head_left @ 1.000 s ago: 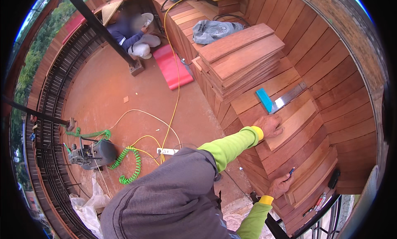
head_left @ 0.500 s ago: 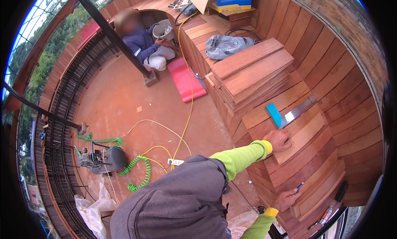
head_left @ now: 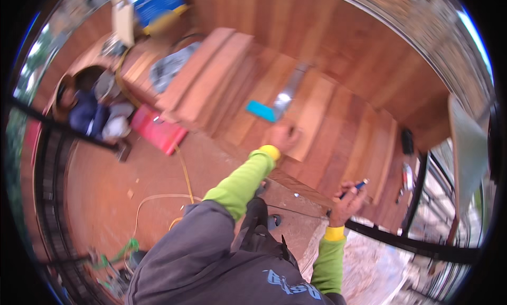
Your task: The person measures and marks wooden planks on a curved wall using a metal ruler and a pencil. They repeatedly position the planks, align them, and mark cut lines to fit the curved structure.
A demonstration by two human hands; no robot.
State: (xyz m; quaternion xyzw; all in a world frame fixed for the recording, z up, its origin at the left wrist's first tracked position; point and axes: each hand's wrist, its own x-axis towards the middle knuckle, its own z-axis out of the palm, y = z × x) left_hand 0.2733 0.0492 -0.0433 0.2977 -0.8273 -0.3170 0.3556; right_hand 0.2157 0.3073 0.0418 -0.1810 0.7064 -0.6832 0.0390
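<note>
Overhead, head view only. Left hand [head_left: 283,135]: flat, fingers spread, pressing on wooden plank [head_left: 311,120] of stacked planks. Right hand [head_left: 346,202]: closed round blue pen [head_left: 357,186], held near plank edge. Square [head_left: 274,105] with blue handle lies on planks, just beyond left hand. Red mat [head_left: 158,133] on floor [head_left: 105,189]; second person [head_left: 92,115] crouching beside it.

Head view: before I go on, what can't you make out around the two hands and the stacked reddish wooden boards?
- Left hand, head view: motion blur hides whether its fingers press flat on the stacked reddish wooden boards.
- Right hand: closed around a small blue-tipped tool; the fist hides its body, so its kind is unclear.
- Blue-handled metal square: blurred, markings unreadable.
- Seated person: bent by the fisheye rim, hands not visible.
</note>
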